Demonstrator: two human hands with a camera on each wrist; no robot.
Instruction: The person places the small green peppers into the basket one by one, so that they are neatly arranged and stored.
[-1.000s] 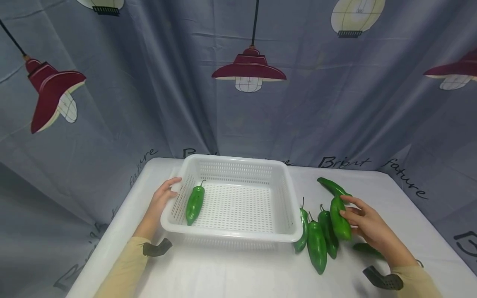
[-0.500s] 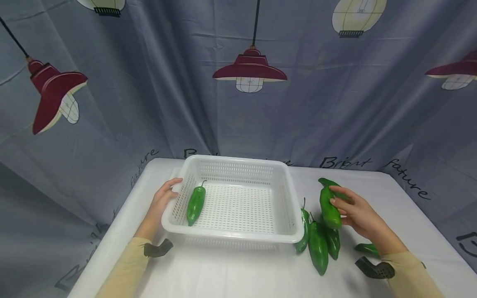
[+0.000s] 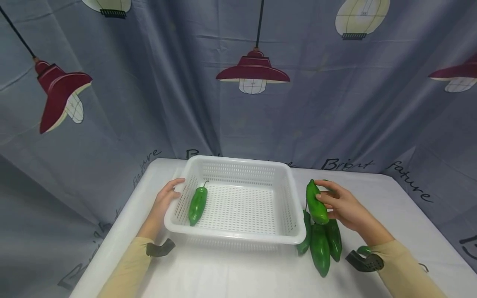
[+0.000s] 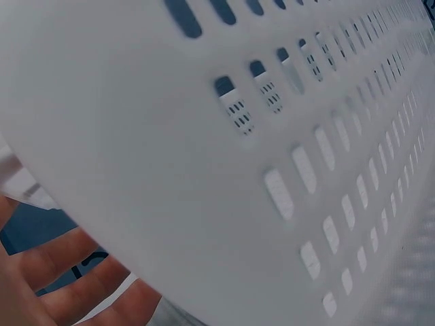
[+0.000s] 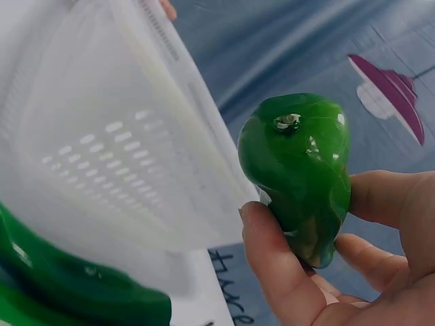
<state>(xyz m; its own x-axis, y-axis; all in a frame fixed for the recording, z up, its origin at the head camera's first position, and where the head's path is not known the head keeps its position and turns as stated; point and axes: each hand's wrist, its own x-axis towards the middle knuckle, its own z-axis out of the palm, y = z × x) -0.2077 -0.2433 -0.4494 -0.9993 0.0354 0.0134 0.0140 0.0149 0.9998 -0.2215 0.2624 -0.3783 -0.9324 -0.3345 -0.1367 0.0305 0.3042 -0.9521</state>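
Observation:
In the head view my right hand (image 3: pixel 344 207) pinches a green chili pepper (image 3: pixel 316 203) just beyond the right rim of a white plastic basket (image 3: pixel 246 236). The right wrist view shows that pepper (image 5: pixel 296 163) between thumb and fingers, its blunt end toward the camera. My left hand (image 3: pixel 164 203) rests against the basket's left side. From the left wrist, the left fingers (image 4: pixel 88 272) lie outside the perforated wall (image 4: pixel 149 170). Inside the basket, along its left side, lies one green pepper (image 3: pixel 198 205) with a stem.
Peppers lie on the white table (image 3: pixel 238 273) right of the basket: one beside its wall (image 3: pixel 305 236), a larger one (image 3: pixel 320 250) and another (image 3: pixel 334 240). A further pepper (image 3: pixel 364 250) is mostly hidden by the right wrist. Behind hangs a grey curtain (image 3: pixel 186 103).
My right hand has carried the pepper leftward and slightly up, from over the loose peppers to near the basket's right rim. My left hand stays at the basket's side.

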